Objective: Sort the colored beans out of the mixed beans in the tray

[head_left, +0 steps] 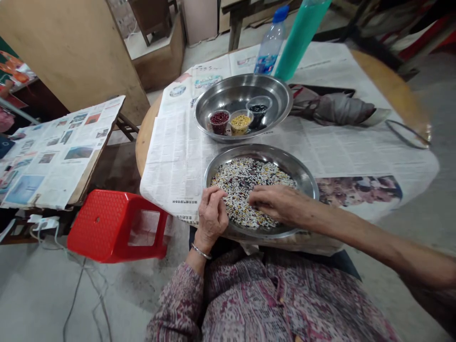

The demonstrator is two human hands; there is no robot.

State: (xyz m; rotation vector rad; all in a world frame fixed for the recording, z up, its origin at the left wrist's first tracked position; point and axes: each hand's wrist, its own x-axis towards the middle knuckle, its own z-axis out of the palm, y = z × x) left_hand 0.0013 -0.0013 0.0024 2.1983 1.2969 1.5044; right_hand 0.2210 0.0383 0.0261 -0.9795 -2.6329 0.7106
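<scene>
A steel pan (pixel 305 176) full of mixed rice and beans (pixel 245 178) lies at the table's near edge. My left hand (pixel 212 216) rests on the pan's left rim, fingers curled in, with what they hold hidden. My right hand (pixel 276 202) lies over the grains, fingertips pinched together among them. Behind it, a second steel pan (pixel 228 97) holds three small cups: red beans (pixel 219 118), yellow beans (pixel 240 122) and black beans (pixel 258 110).
Newspaper (pixel 178 152) covers the round table. A water bottle (pixel 270 45) and a green bottle (pixel 299 38) stand at the back, beside a folded grey umbrella (pixel 335 109). A red stool (pixel 114 225) and a paper-covered board (pixel 53 152) are to the left.
</scene>
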